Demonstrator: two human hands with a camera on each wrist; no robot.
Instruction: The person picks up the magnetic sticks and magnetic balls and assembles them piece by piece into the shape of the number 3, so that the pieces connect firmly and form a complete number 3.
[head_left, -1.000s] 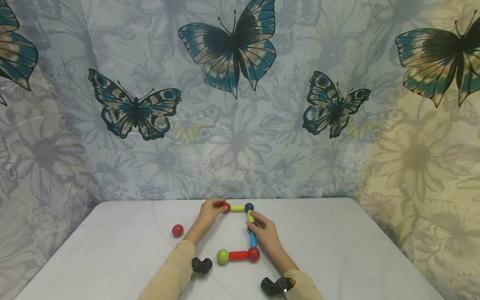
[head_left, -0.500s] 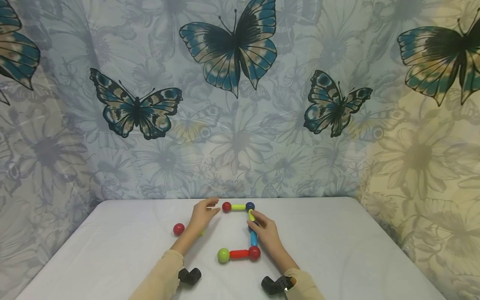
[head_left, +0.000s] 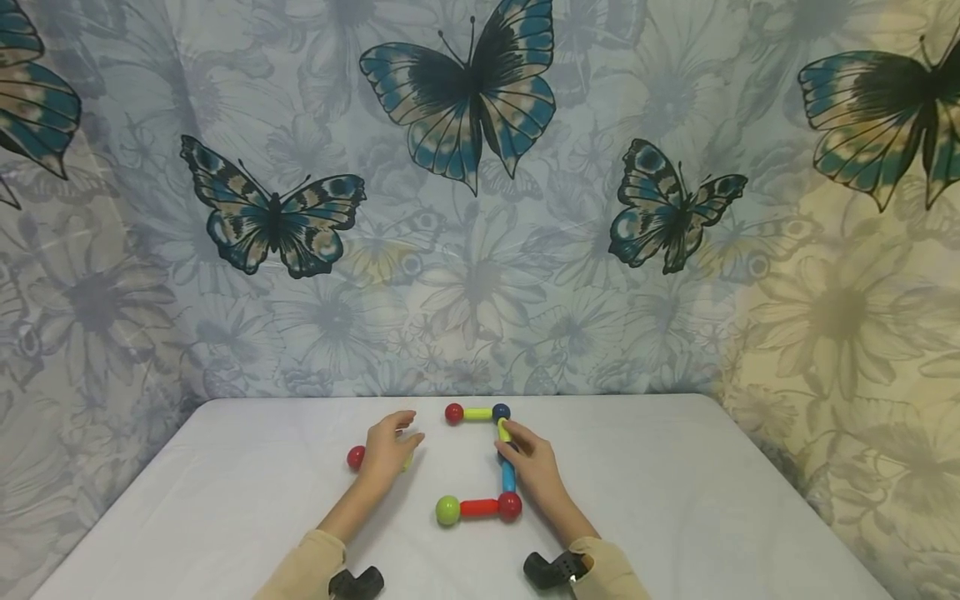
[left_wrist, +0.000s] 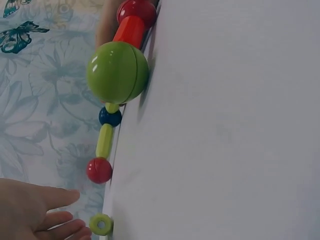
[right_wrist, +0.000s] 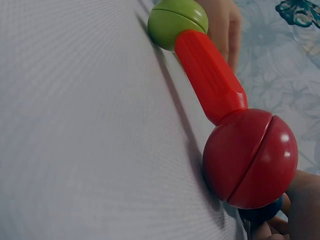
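Balls and rods are joined in an open, three-sided chain on the white table. My right hand (head_left: 534, 468) pinches the curved yellow-green rod (head_left: 503, 430) on its right side, between a blue ball (head_left: 501, 411) and a dark blue ball partly behind my fingers. A straight yellow-green rod (head_left: 477, 413) links the blue ball to a red ball (left_wrist: 99, 170) at the far end. Nearer are a blue rod (head_left: 508, 477), a red ball (right_wrist: 251, 157), a red rod (right_wrist: 210, 75) and a green ball (left_wrist: 117, 72). My left hand (head_left: 386, 450), fingers apart, hovers by a loose yellow-green rod (left_wrist: 101, 225), mostly hidden in the head view.
A loose red ball (head_left: 356, 457) lies left of my left hand, partly covered by it. A butterfly-patterned cloth (head_left: 480, 292) hangs behind the table's (head_left: 712, 483) far edge. Black wrist cameras (head_left: 552, 570) sit at both cuffs.
My left hand has let go of the chain's far red ball and moved left and nearer, over the loose yellow-green rod. My right hand keeps its pinch on the curved rod.
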